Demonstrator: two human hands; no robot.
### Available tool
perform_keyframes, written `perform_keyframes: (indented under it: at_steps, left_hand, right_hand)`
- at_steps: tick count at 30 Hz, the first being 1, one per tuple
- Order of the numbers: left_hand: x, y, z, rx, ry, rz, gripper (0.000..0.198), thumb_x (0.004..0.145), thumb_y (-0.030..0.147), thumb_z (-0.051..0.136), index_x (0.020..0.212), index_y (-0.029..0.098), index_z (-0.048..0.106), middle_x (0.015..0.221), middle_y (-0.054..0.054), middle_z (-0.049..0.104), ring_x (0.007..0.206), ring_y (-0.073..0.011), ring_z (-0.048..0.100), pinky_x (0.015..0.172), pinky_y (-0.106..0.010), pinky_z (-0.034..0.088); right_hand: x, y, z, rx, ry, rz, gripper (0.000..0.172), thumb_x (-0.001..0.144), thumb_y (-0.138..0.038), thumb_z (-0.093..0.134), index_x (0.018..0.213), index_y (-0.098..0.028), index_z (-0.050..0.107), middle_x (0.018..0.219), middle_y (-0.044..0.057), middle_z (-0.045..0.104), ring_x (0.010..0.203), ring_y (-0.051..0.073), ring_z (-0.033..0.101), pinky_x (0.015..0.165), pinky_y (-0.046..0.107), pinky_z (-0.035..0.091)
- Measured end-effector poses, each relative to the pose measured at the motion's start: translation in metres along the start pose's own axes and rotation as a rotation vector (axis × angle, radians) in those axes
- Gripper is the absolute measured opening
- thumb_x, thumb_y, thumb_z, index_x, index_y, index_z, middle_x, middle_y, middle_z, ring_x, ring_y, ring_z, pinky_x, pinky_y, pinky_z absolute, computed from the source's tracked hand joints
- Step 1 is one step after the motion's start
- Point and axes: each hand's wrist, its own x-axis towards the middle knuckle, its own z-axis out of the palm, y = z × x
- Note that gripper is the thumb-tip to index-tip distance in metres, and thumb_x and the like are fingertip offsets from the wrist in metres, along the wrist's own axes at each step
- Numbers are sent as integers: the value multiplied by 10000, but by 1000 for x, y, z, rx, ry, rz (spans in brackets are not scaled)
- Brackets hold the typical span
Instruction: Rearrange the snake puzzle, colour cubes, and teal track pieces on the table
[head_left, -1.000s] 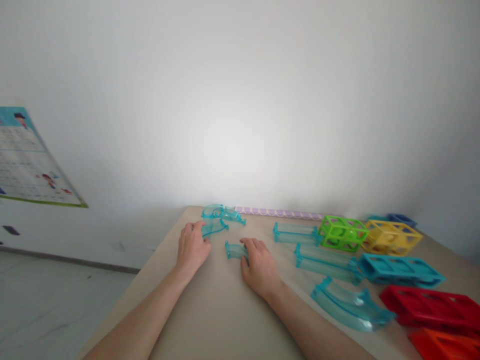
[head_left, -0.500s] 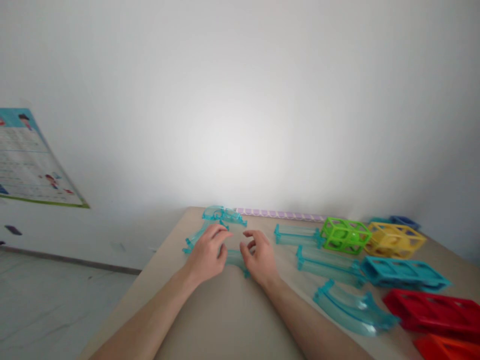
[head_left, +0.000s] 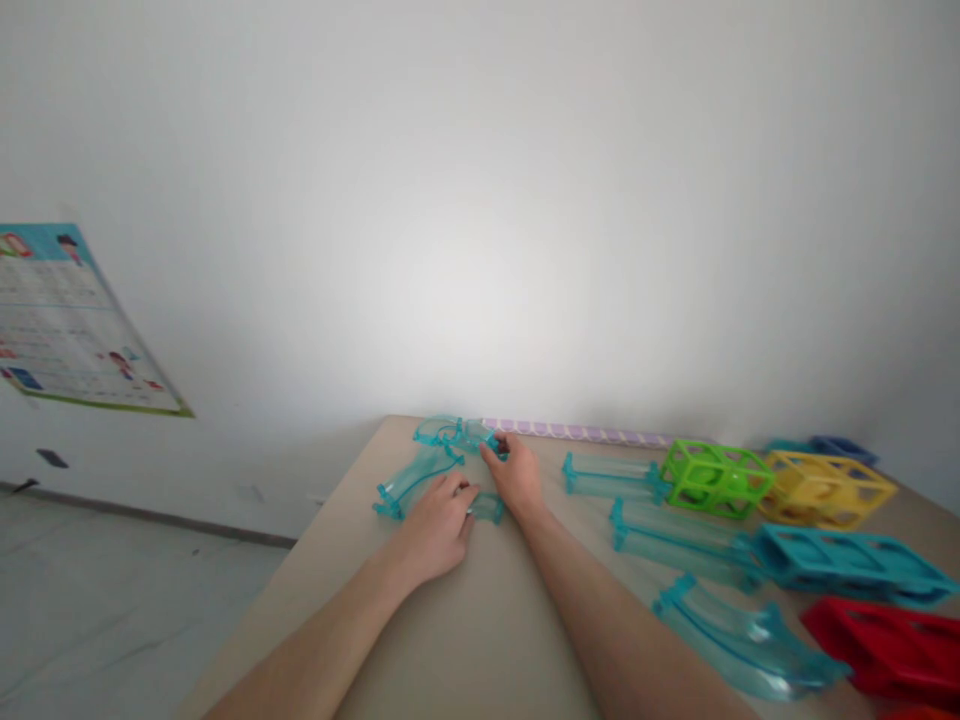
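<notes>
Over a short clear blue curved track piece (head_left: pixel 487 508) near the middle of the table, my left hand (head_left: pixel 439 525) is closed, its fingertips gripping the near end and covering part of it. My right hand (head_left: pixel 516 476) reaches farther back, thumb and fingers closed at the right end of another clear blue track piece (head_left: pixel 477 434); the exact contact is partly hidden. Touching or close to that piece on its left is a curved track piece (head_left: pixel 437 430). A wider curved track piece (head_left: pixel 420 478) lies just beyond my left hand.
To the right lie two straight track pieces (head_left: pixel 611 475) and a large curved one (head_left: pixel 742 640). Farther right are green (head_left: pixel 716 477), yellow (head_left: pixel 825 487), teal (head_left: pixel 855 562) and red (head_left: pixel 889 645) frame blocks. A purple patterned strip (head_left: pixel 577 431) runs along the wall.
My right hand has moved forward to the far track piece and closed there. My left hand has lowered onto the short curved piece. The view has shifted slightly left.
</notes>
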Motion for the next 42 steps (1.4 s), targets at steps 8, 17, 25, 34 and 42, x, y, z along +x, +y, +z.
perform_keyframes:
  at_steps: [8,17,25,34,42]
  left_hand:
    - [-2,-4,7,-86,18,-104,609,818,148,509,1409,174,366,1187,-107,575,1143,-254,497,1029,-394,377]
    - [-1,-4,3,-71,-27,-121,634,822,168,495,1437,189,341,1239,-93,572,1179,-258,471,1069,-397,326]
    - [-1,-3,2,19,-70,-87,677,812,116,458,1463,227,312,1295,-66,529,1172,-262,456,1057,-377,338]
    - [0,-2,3,42,-42,-72,596,792,97,461,1381,186,437,1281,-100,544,1131,-284,473,1008,-408,377]
    - [0,-1,4,36,-21,-93,461,820,96,452,1270,162,526,1247,-116,559,1139,-281,475,992,-419,392]
  right_hand:
    - [-3,5,-7,130,122,185,242,852,-346,598,968,-136,627,748,29,681,689,173,654,718,346,508]
    - [-6,3,-8,507,202,205,259,844,-459,528,881,-207,479,772,47,703,612,180,685,464,263,541]
    - [-14,-9,-13,681,232,139,348,800,-504,604,819,-227,394,814,40,684,742,210,705,493,277,568]
    - [-57,-27,-38,542,95,221,321,804,-496,586,733,-191,516,708,59,694,537,162,627,472,260,500]
    - [-112,-36,-72,358,-104,328,243,767,-346,595,581,-199,542,390,-38,497,335,118,441,362,227,317]
